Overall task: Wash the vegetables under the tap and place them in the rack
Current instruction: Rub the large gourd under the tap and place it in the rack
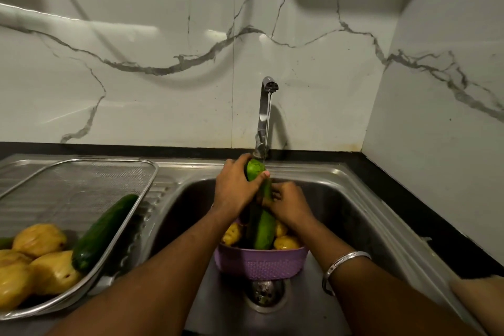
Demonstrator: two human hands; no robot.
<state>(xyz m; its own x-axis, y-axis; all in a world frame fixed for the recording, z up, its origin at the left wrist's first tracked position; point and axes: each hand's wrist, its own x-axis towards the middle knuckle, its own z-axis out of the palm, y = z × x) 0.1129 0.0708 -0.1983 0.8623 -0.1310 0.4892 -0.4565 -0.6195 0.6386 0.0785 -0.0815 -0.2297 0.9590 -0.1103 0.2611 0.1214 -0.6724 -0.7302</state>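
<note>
Marble walls back the sink (341, 199). Your left hand (234, 188) and right hand (289, 203) both grip the cucumber (263, 224) under the tap (266, 106); it looks wet, stiff and slippery, so hold mid-body.

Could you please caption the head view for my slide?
Both hands, left hand and right hand, hold a cucumber under the running tap above a purple basket.

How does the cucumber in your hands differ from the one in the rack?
The held cucumber is light green, stands steeply under the tap, gripped by left hand and right hand. The rack cucumber is dark green, lies slanted, untouched. Both are long and whole.
</note>
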